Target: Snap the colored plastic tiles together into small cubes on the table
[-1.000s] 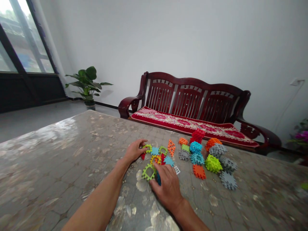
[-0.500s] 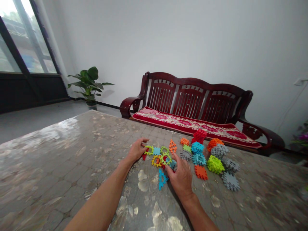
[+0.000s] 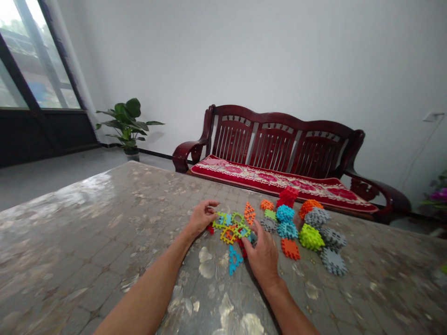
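Observation:
My left hand point(image 3: 201, 218) is closed in a pinch on the edge of a yellow-green interlocking tile point(image 3: 218, 224) at the left side of the loose pieces. Close by lie a light-blue tile point(image 3: 227, 218) and a yellow frame tile point(image 3: 228, 236). My right hand point(image 3: 263, 253) curls its thumb and forefinger around a yellow-green ring tile point(image 3: 241, 231). Red pieces sit partly hidden under and beside that tile. Nearer to me a blue triangle tile point(image 3: 235, 260) lies flat. An orange triangle tile point(image 3: 249, 214) lies beyond my right fingertips.
Right of my hand are stacked tiles: blue point(image 3: 287, 229), lime point(image 3: 311, 237), grey point(image 3: 333, 261), red point(image 3: 288, 196) and an orange square point(image 3: 290, 249). They rest on a patterned table point(image 3: 115, 246). Beyond it stand a wooden bench point(image 3: 272, 144) and a potted plant point(image 3: 128, 123).
My left hand has shifted slightly right, and the yellow-green tile at its fingers now overlaps the light-blue tile. My right hand stays nearly in place; the ring tile sits slightly differently.

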Demonstrator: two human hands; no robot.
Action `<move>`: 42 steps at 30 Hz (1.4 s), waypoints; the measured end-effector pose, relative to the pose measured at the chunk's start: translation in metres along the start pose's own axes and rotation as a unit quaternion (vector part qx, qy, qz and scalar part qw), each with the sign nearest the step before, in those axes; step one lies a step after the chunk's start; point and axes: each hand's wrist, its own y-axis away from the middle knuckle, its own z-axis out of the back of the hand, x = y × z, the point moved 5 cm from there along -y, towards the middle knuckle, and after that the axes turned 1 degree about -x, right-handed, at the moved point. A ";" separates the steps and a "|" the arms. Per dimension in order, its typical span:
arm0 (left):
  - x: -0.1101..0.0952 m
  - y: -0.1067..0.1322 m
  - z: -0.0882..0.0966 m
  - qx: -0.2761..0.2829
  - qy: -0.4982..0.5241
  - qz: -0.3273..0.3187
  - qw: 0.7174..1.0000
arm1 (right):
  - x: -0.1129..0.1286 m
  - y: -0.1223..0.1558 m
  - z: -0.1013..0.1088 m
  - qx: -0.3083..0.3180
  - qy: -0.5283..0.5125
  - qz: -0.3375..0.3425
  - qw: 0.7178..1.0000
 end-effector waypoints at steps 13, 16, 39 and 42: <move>0.009 0.000 -0.007 0.016 0.082 0.033 0.996 | 0.010 0.001 0.000 0.049 0.011 0.048 0.998; 0.009 0.001 -0.007 0.020 0.093 0.040 0.995 | 0.009 0.001 0.000 0.062 0.017 0.044 0.997; 0.006 0.007 -0.008 0.150 0.196 0.103 0.964 | -0.001 0.000 -0.009 0.067 -0.099 0.017 0.993; 0.006 0.007 -0.007 0.138 0.225 0.116 0.957 | -0.003 0.001 -0.010 0.058 -0.116 0.026 0.991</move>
